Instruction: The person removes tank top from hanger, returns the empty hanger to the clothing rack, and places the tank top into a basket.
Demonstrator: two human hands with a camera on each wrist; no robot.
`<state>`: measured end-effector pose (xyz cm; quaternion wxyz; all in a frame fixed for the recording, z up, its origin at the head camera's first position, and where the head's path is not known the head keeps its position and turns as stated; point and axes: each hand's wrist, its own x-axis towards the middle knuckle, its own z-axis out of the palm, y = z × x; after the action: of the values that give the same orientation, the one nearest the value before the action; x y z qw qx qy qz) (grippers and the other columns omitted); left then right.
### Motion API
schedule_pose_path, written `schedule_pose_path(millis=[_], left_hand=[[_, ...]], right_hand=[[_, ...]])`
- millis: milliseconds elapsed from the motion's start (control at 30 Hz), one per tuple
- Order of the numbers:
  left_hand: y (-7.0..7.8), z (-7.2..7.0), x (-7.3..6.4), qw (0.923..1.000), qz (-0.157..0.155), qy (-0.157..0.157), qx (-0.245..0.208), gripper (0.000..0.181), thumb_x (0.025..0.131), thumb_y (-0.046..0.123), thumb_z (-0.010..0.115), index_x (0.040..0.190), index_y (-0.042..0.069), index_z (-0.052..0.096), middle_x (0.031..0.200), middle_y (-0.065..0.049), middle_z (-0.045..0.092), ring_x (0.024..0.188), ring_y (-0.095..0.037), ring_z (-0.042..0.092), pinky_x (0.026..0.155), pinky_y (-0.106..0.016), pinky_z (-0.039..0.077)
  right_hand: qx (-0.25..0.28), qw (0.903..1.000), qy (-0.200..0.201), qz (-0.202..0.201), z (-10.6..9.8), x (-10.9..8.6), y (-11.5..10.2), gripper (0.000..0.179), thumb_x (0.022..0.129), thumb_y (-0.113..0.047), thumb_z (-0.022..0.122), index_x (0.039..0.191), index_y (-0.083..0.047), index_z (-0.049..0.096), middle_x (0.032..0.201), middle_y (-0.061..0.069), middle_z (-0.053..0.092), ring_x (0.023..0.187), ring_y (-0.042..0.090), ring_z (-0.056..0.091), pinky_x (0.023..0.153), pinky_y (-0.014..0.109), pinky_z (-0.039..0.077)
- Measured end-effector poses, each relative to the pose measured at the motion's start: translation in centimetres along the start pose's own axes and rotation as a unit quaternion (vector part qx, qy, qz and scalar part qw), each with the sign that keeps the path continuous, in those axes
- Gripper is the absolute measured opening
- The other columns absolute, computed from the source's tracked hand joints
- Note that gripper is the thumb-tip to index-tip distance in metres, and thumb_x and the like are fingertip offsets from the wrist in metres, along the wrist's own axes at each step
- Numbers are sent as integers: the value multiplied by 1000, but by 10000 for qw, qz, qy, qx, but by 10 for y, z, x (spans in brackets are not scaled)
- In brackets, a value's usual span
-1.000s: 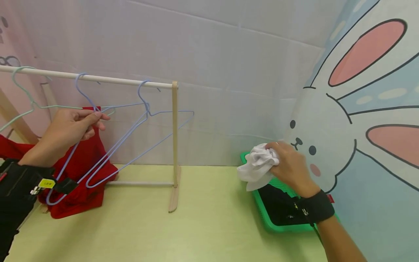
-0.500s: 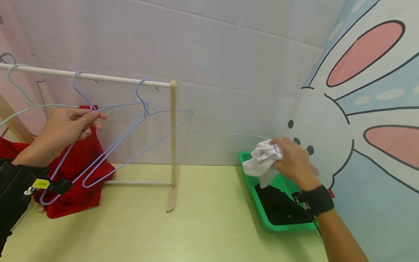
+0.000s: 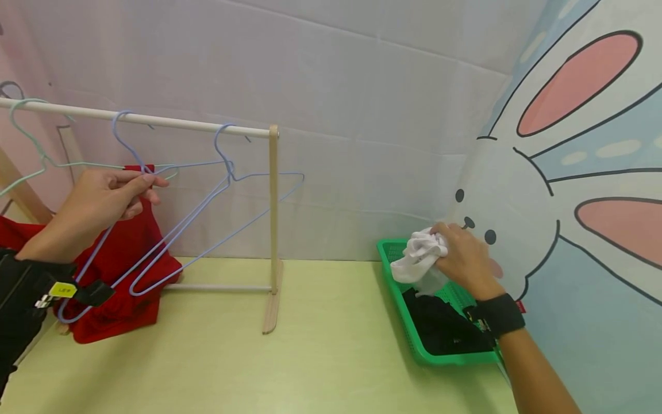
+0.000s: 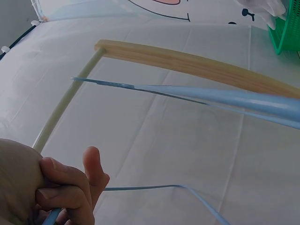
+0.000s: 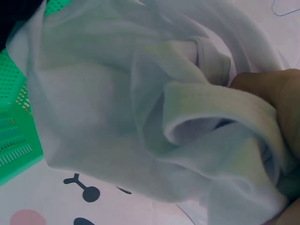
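Note:
On the left of the head view, my left hand (image 3: 111,198) pinches a blue clothes hanger (image 3: 186,165) just below its hook, which hangs over the rack's rod. The left wrist view shows that hand's curled fingers (image 4: 70,197) with blue wire passing between them. My right hand (image 3: 465,256) grips a bunched white cloth garment (image 3: 419,253) over the green basket (image 3: 450,360). In the right wrist view the white garment (image 5: 98,108) hangs in loose folds and hides most of the fingers. Black cloth (image 3: 445,330) lies inside the basket.
A rack with a white rod (image 3: 181,122) and wooden post (image 3: 274,230) stands at the left. Another blue hanger (image 3: 253,175) and a mint green hanger (image 3: 93,164) hang on it. Red cloth (image 3: 114,310) drapes behind the held hanger. A rabbit-print wall (image 3: 512,230) borders the basket.
My right hand has shifted slightly right with the white garment, uncovering more of the basket's left rim and the black cloth. The left hand keeps its hold on the blue hanger.

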<state>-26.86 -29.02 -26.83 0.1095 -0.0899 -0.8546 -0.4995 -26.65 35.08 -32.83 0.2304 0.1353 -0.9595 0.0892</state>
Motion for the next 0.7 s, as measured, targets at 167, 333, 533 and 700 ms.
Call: schedule_pose_path(millis=[167,333,533,700], left_hand=[[-1,-1,-1,10000,22,-37,-21,22,110,43,60,115,30,78,86,5,71,67,-12,50,57,-30,40],[-1,0,0,10000,45,-10,-26,24,110,42,60,117,27,77,86,5,71,67,-13,50,57,-29,41],[-3,0,0,10000,53,-23,-18,26,110,42,59,119,24,76,87,3,71,67,-14,50,57,-29,42],[-3,0,1,10000,0,-47,-36,25,110,42,59,118,25,76,87,4,71,68,-13,51,58,-27,43]], right_hand=[[-88,9998,-148,112,12,-1,11,42,83,-1,82,122,-6,67,112,26,68,87,42,65,68,60,58],[-175,9991,-338,178,24,-3,23,41,83,-4,84,121,-4,67,106,24,68,83,39,64,64,57,57],[-81,9980,-578,255,43,-9,39,39,82,-5,83,118,-2,70,106,23,71,82,36,65,62,54,55],[-135,9963,-785,337,54,-16,49,41,79,-1,80,119,-3,70,104,21,70,83,35,66,61,54,54]])
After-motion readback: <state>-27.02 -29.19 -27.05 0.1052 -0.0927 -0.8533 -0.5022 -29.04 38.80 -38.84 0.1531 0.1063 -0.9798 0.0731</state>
